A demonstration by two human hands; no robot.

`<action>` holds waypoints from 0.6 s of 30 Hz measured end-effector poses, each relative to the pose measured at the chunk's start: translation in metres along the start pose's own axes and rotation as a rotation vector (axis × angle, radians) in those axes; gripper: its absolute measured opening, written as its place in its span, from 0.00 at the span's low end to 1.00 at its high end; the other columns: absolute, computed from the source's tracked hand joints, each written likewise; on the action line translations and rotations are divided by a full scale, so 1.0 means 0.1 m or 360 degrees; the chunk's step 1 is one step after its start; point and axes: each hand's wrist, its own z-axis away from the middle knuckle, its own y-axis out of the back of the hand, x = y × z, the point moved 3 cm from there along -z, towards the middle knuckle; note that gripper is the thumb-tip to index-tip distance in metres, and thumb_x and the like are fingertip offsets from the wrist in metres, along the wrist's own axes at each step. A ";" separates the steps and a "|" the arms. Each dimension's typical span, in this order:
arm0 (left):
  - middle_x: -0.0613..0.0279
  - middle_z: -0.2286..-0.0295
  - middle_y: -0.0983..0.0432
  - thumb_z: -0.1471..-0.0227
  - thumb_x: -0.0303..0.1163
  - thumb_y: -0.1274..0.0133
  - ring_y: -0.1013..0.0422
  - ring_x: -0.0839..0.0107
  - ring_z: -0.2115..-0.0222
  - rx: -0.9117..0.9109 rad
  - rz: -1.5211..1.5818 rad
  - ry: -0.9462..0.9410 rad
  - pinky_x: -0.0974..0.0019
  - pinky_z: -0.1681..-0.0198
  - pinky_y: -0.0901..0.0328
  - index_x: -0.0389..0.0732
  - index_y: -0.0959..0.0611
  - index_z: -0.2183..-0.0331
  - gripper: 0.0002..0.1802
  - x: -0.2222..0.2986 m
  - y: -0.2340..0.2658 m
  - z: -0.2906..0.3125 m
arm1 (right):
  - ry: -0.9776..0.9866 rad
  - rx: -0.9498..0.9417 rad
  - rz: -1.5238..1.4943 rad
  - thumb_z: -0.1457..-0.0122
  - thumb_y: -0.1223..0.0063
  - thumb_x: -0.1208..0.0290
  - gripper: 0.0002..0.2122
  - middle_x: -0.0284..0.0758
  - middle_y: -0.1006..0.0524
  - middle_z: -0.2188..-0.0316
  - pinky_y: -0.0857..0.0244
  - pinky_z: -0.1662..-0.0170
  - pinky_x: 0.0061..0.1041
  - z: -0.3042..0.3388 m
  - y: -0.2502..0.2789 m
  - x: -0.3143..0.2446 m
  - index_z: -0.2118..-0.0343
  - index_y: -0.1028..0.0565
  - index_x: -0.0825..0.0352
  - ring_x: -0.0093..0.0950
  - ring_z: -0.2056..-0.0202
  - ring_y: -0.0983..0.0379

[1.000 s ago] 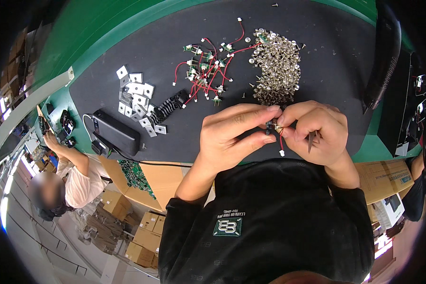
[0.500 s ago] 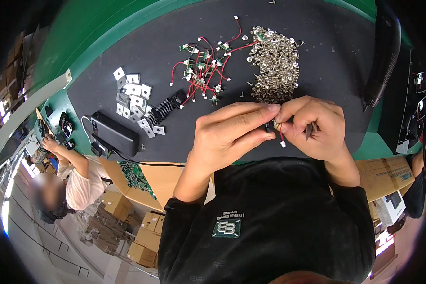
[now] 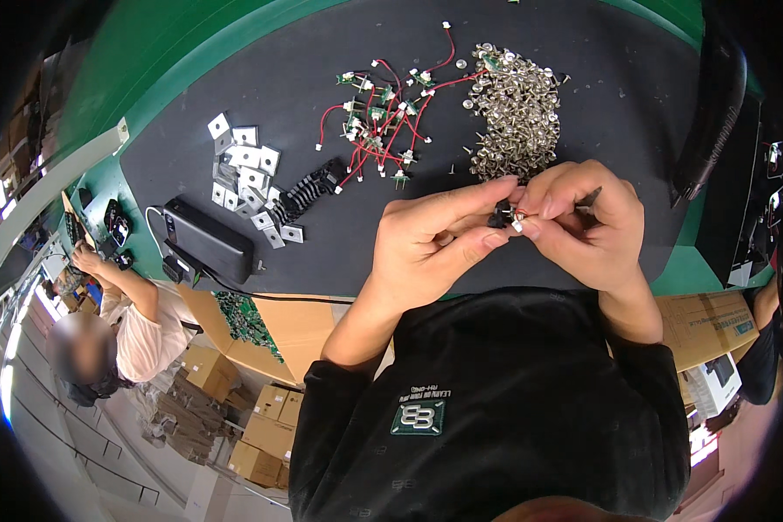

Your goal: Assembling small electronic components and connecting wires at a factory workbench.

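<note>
My left hand pinches a small black plastic part between thumb and fingertips. Against it, my right hand grips a white connector with a short red wire, close to the black part. Whether the two pieces are joined I cannot tell. A dark pointed tip sticks out among the curled fingers of my right hand; the rest of it is hidden. Beyond my hands lies a heap of silver screws or rivets. Left of the heap are several small green circuit boards with red wires and white plugs.
Square metal plates lie left on the black mat, beside a row of black ribbed parts. A black power bank with cable sits near the left edge. A black tube stands right. Another person works at far left.
The white connector, which hung below my right fingers, is now up between the fingertips beside the black part. More of that part shows. Both hands have shifted slightly right.
</note>
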 end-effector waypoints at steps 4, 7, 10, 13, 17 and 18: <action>0.68 0.82 0.29 0.55 0.19 0.41 0.38 0.86 0.83 -0.0085 -0.0199 0.0025 0.82 0.77 0.41 0.33 0.22 0.54 0.22 0.09 0.04 -0.02 | -0.0048 -0.0048 0.0123 0.53 0.43 0.88 0.10 0.38 0.22 0.72 0.29 0.67 0.17 0.00 0.03 -0.03 0.71 0.31 0.71 0.20 0.70 0.24; 0.59 0.73 0.22 0.57 0.19 0.40 0.26 0.80 0.76 0.0031 -0.0151 -0.0100 0.77 0.71 0.32 0.33 0.21 0.56 0.21 0.08 0.00 -0.04 | -0.0031 -0.0005 0.0113 0.53 0.43 0.88 0.09 0.37 0.22 0.73 0.30 0.68 0.15 -0.01 -0.01 -0.05 0.71 0.31 0.70 0.19 0.71 0.24; 0.51 0.65 0.21 0.61 0.18 0.37 0.24 0.70 0.66 0.0019 -0.0262 -0.0055 0.70 0.64 0.28 0.31 0.20 0.59 0.22 0.11 0.02 -0.04 | 0.0066 -0.0059 0.0314 0.53 0.43 0.87 0.09 0.37 0.22 0.72 0.31 0.70 0.14 0.00 -0.02 -0.05 0.72 0.32 0.70 0.17 0.72 0.25; 0.50 0.65 0.21 0.62 0.19 0.37 0.23 0.68 0.66 0.0008 -0.0471 -0.0227 0.69 0.64 0.28 0.30 0.19 0.61 0.21 0.19 0.01 -0.05 | -0.0074 -0.0015 0.0199 0.53 0.43 0.87 0.09 0.38 0.23 0.72 0.31 0.70 0.14 0.01 0.00 -0.06 0.74 0.32 0.70 0.17 0.72 0.26; 0.50 0.66 0.21 0.63 0.19 0.36 0.23 0.66 0.67 0.0051 -0.0712 -0.0393 0.69 0.65 0.28 0.30 0.18 0.63 0.19 0.28 -0.04 -0.09 | -0.0067 -0.0083 0.0262 0.53 0.45 0.88 0.10 0.38 0.23 0.72 0.31 0.71 0.16 0.01 0.03 -0.04 0.75 0.34 0.69 0.19 0.72 0.26; 0.51 0.66 0.21 0.64 0.19 0.36 0.23 0.66 0.67 0.0048 -0.0758 -0.0356 0.69 0.65 0.28 0.31 0.18 0.63 0.19 0.31 -0.05 -0.09 | -0.0045 -0.0098 0.0297 0.53 0.45 0.89 0.10 0.38 0.24 0.72 0.31 0.71 0.16 0.01 0.04 -0.05 0.75 0.35 0.69 0.19 0.72 0.26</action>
